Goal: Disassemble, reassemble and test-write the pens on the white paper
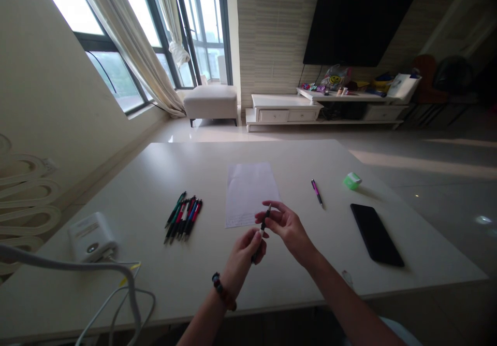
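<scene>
Both hands hold one black pen (265, 220) above the near edge of a sheet of paper (250, 188). My left hand (248, 247) is closed around its lower part. With thumb and fingers, my right hand (285, 227) pinches the upper part near the pointed silver tip, which points up and away. A pale band shows on the barrel between the hands. Handwriting runs along the paper's near edge. Left of the paper lies a group of several pens (184, 219) in green, red, blue and black. A purple-and-black pen (317, 193) rests alone to the right.
On the white table (155, 294), a black phone (376, 234) and a small green-and-white item (352, 181) lie at the right. A white box-shaped device (92, 237) with cables (128, 289) occupies the left. Beyond the table are an ottoman (212, 102) and a TV cabinet (279, 110).
</scene>
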`<state>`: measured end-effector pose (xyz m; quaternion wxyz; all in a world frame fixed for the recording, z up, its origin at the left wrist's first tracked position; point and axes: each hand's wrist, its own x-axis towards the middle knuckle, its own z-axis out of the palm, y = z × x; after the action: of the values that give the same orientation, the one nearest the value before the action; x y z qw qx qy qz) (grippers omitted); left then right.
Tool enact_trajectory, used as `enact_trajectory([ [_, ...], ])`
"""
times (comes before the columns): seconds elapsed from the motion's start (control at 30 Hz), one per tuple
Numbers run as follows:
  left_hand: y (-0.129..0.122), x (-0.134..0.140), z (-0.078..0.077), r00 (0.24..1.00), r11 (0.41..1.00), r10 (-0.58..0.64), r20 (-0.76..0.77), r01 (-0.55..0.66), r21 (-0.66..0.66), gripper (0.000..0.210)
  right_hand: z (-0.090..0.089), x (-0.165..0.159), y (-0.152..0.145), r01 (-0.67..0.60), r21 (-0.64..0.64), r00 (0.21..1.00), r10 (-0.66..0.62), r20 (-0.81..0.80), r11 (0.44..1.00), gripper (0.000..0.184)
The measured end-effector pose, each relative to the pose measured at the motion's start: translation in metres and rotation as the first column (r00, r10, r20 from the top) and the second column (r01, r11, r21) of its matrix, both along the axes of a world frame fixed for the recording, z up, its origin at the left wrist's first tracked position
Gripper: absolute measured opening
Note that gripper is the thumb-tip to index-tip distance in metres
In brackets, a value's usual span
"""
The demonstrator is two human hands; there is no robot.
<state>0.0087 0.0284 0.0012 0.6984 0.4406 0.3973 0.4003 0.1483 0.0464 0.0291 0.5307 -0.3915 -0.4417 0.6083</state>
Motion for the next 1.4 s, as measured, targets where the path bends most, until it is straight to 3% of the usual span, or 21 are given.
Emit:
enact_trajectory([
  [0.17,0.0,0.001,-0.001,1.0,1.0,0.009,-0.011,-0.009,0.001,0.042,-0.007,-0.001,0.002,0.105,0.025,0.992,-0.107,0.062,0.994,0.038],
  [0.4,-0.001,0.002,-0.001,0.999,0.999,0.002,0.043,0.0,-0.039,0.041,0.006,-0.001,-0.001,0.033,0.04,0.999,-0.033,-0.001,0.999,0.039],
  [0.67,0.001,-0.002,-0.001,1.0,0.999,-0.002,-0.019,0.002,0.036,0.037,-0.008,-0.003,0.002,0.071,0.014,0.996,-0.072,0.044,0.997,0.038],
  [0.87,-0.001,0.001,0.0,1.0,1.0,-0.025,0.008,0.025,-0.012,0.041,0.007,0.0,-0.002,0.035,0.04,0.999,-0.035,0.0,0.999,0.037],
  [1.1,-0.002,0.002,0.002,0.999,0.999,-0.001,-0.048,0.003,0.033,0.05,0.001,0.005,0.004,0.163,0.062,0.986,-0.161,-0.038,0.985,0.033],
  [1.23,-0.003,0.003,0.005,0.989,0.995,-0.008,-0.145,0.022,0.099,0.044,0.004,0.008,0.005,0.187,0.076,0.982,-0.184,-0.038,0.98,0.032],
  [1.4,-0.005,0.005,0.002,0.991,0.992,-0.025,-0.132,0.041,0.116,0.038,0.009,0.011,0.005,0.205,0.085,0.979,-0.202,-0.036,0.975,0.032],
])
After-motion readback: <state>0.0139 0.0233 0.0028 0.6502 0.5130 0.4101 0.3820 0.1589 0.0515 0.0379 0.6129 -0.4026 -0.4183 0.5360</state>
